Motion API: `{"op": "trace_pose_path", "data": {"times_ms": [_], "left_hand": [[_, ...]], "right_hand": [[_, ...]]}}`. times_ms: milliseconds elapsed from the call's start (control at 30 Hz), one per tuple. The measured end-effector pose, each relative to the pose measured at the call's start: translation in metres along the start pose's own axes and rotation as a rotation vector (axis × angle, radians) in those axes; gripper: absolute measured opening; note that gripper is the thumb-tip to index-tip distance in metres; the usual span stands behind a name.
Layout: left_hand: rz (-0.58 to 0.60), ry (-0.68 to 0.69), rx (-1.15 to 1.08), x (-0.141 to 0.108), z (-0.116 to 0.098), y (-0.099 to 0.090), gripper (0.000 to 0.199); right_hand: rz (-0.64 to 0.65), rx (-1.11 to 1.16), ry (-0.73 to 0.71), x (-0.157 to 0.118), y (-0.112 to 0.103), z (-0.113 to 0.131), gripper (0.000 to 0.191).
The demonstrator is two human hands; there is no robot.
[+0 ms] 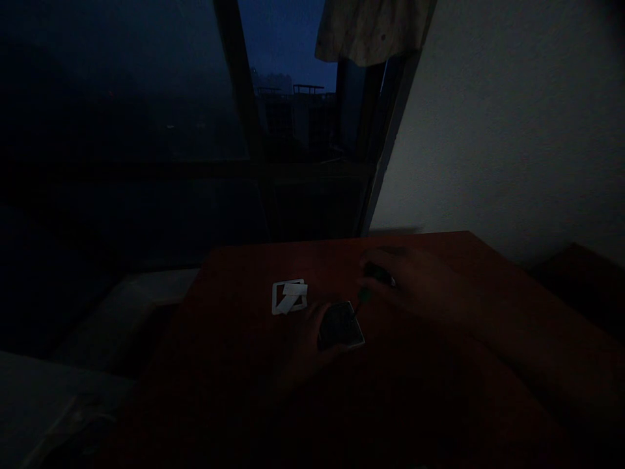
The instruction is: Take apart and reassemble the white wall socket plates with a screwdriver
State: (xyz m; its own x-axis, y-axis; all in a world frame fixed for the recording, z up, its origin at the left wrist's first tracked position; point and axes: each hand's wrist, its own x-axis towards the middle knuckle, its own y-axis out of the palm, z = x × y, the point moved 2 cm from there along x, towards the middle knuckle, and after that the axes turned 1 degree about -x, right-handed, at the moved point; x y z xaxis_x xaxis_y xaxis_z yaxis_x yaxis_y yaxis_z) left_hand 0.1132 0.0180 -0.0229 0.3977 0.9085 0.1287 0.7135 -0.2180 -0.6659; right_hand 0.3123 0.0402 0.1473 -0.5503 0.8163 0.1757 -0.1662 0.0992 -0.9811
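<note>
Reddish tabletop (415, 384) fills the foreground, sunk in deep shadow, with the right forearm (508, 339) reaching in across it. Left of that arm, a dark square piece (338, 322) sits low over the middle of the table, gripped by the left hand (310, 342), whose fingers bend over its far left side while the thumb lies along the near edge. The right hand (403, 277) is closed round a screwdriver-like tool (364, 294), its thin shaft slanting down toward the right part of that dark face; whether the tip is seated in anything is too dim to tell. Working well here probably calls for a firm left grip so the piece cannot twist, the left fingertips kept clear of the shaft's line, the shaft brought more upright if it is meant to turn, and pressure kept light in case the tip skids; more light would surely help. As for looks, the piece is flat-faced and nearly black, with a thin pale rim catching light along its right and near edges, while finer detail is lost in the gloom. Just beyond the left hand lies a white frame (275, 299), with two pale strips (295, 289) resting across it
</note>
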Motion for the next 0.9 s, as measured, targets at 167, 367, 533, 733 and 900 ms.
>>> {"op": "trace_pose_path", "data": {"times_ms": [167,367,533,733,900], "left_hand": [[0.008,0.022,0.003,0.0,0.002,0.0,0.071],[0.044,-0.003,0.003,0.0,0.005,0.002,0.071],[0.041,-0.001,0.012,0.0,0.007,0.002,0.071],[0.042,0.037,0.032,0.001,0.008,0.002,0.071],[0.052,0.013,0.014,0.001,0.006,0.002,0.072]], "right_hand": [[0.006,-0.176,0.062,0.001,0.0,0.003,0.03],[0.057,0.035,-0.021,-0.003,-0.007,0.011,0.019],[0.021,-0.2,0.086,-0.003,-0.004,0.01,0.024],[0.043,0.027,-0.032,-0.004,-0.003,0.007,0.015],[0.022,-0.101,0.004,-0.001,0.0,0.004,0.02]]}}
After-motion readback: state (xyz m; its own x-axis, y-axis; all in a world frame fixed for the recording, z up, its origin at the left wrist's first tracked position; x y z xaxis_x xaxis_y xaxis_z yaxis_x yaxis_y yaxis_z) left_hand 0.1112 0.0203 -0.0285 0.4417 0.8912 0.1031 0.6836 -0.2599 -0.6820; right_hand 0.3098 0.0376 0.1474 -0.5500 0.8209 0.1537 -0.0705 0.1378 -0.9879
